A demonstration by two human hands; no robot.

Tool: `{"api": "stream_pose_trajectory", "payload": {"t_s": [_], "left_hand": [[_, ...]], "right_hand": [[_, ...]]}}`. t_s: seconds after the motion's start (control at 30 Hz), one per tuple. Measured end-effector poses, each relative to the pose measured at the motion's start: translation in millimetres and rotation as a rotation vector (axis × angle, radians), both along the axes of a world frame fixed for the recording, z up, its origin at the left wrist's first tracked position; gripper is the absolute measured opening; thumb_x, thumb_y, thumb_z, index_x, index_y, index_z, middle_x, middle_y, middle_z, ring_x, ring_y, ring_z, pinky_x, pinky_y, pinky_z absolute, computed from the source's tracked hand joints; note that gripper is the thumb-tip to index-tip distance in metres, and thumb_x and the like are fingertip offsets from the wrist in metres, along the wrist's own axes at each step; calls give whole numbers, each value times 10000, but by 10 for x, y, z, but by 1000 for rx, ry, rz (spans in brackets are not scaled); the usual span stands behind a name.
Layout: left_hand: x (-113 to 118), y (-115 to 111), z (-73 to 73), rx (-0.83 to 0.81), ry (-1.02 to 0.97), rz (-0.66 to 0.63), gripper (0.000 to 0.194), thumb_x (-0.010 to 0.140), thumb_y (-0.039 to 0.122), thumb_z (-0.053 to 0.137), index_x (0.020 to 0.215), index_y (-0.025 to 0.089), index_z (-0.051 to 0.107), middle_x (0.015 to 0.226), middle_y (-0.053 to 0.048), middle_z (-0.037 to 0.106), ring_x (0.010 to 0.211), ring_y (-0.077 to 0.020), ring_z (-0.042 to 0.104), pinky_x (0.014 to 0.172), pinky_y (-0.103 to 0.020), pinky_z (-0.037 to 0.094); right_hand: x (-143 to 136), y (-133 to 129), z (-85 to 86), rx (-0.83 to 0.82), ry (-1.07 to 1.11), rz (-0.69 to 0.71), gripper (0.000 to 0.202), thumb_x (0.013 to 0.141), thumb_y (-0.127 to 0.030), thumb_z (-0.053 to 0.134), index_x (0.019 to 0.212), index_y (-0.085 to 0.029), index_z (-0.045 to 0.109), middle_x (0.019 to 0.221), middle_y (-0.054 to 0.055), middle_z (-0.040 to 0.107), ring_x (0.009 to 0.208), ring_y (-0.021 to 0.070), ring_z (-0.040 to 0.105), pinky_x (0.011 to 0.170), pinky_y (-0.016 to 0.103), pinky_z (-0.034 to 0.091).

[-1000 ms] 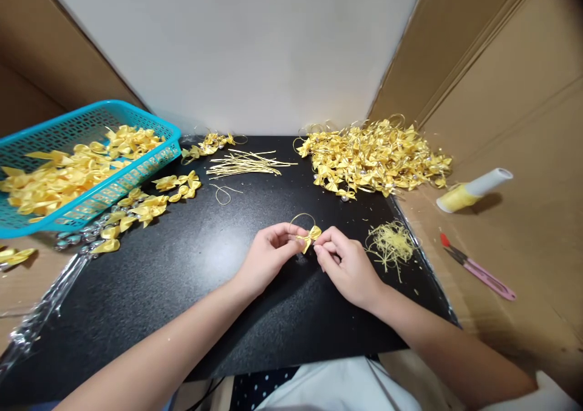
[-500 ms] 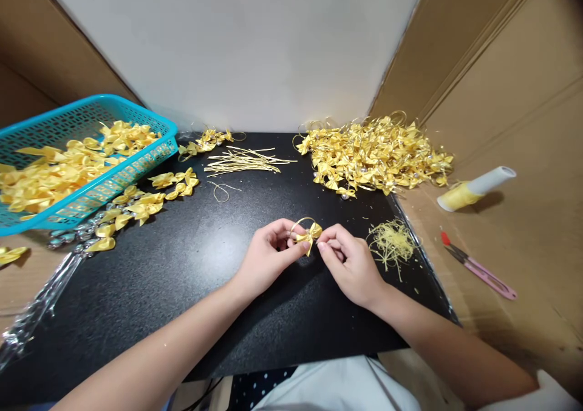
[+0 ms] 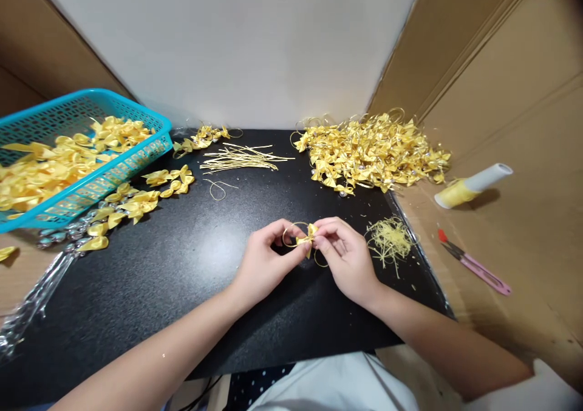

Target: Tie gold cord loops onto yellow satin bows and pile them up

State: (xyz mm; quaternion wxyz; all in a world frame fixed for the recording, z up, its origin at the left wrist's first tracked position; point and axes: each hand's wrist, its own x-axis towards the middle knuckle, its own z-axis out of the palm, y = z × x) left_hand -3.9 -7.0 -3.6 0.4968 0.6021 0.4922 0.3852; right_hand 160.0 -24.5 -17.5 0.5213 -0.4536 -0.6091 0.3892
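Between my two hands, above the black tabletop, is a yellow ribbon bow with a loop of thin gold cord. My left hand pinches the bow's left side between thumb and fingers. From the right, my right hand pinches at the bow's other side, its fingertips close to those of the left. A thin strand of cord curves out below the right fingertips. Exactly what the right fingertips grip, bow or cord, is partly hidden.
A teal basket of yellow bows stands left, with loose bows and clear-wrapped strands beside it. Cut cords lie behind. Back right is a pile of corded bows. Scraps, a tube and pink snips are right.
My right hand has moved left, closer to the bow, and its fingertips now touch it. The cord loop leans further left, and a second strand curves out below. The view has shifted slightly.
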Motion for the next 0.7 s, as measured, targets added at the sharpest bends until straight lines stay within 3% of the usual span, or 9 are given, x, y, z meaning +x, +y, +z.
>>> {"api": "stream_pose_trajectory", "payload": {"t_s": [0.17, 0.3, 0.53, 0.7], "left_hand": [[-9, -27, 20, 207, 129, 24, 116, 780, 304, 697, 796, 195, 662, 808, -18, 684, 746, -148, 567, 692, -256, 417], [-2, -18, 29, 262, 136, 18, 118, 788, 297, 693, 748, 193, 653, 830, -34, 704, 766, -164, 601, 707, -269, 442], [5, -17, 34, 194, 112, 1, 103, 792, 281, 684, 769, 181, 686, 854, -47, 716, 819, -179, 642, 779, -279, 473], [22, -23, 30, 87, 54, -1, 140, 792, 305, 676, 787, 166, 660, 752, -19, 670, 686, -137, 591, 650, -236, 458]], "right_hand": [[0, -16, 18, 78, -50, -29, 92, 911, -219, 552, 847, -218, 619, 971, 66, 646, 908, 163, 646, 763, 285, 561], [6, -25, 3, 94, -51, -23, 93, 914, -205, 547, 871, -220, 628, 996, 69, 647, 930, 165, 646, 772, 292, 564], [-6, -34, 2, 73, -34, -21, 95, 921, -233, 543, 875, -222, 626, 1011, 74, 651, 953, 177, 656, 779, 309, 582], [-14, -25, -2, 37, 30, -15, 86, 921, -219, 544, 868, -216, 611, 992, 63, 634, 950, 157, 645, 782, 275, 575]]}}
